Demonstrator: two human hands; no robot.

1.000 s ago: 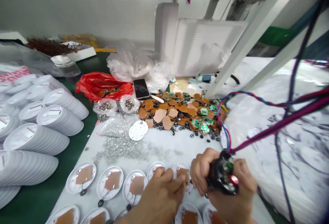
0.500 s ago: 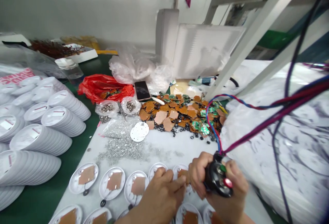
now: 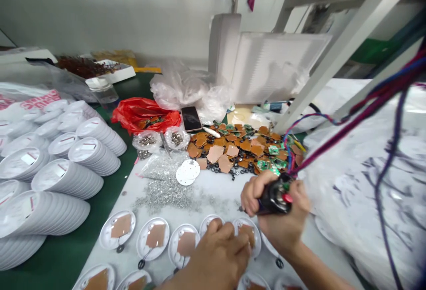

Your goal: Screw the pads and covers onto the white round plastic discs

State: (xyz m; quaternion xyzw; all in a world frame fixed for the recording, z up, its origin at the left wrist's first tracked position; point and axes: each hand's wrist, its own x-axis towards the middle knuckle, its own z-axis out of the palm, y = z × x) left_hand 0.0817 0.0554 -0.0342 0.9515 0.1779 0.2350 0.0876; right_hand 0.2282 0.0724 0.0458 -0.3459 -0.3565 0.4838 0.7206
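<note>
My right hand point(image 3: 282, 214) is wrapped round a black electric screwdriver point(image 3: 274, 194) with a red and a green button and wires leaving its top. The tool is tilted, its tip end pointing left above the bench. My left hand point(image 3: 221, 252) rests with bent fingers over the white round housings, at the left edge of one housing point(image 3: 256, 243) holding a brown circuit board point(image 3: 246, 233). Whatever its fingertips pinch is hidden. More such housings stand in rows, among them one point(image 3: 153, 239) with a board and a black ring on a wire.
Stacked white cups point(image 3: 66, 179) fill the left side. Loose small metal parts point(image 3: 166, 192), two white discs point(image 3: 188, 172) and a heap of brown boards point(image 3: 229, 146) lie beyond the rows. A red bag point(image 3: 143, 112) and a phone point(image 3: 191, 119) sit behind. White plastic point(image 3: 359, 192) bulges at right.
My right hand has raised the screwdriver and tilted it leftward, uncovering the housing beneath. My left hand stays over the same housings. The whole view has shifted slightly.
</note>
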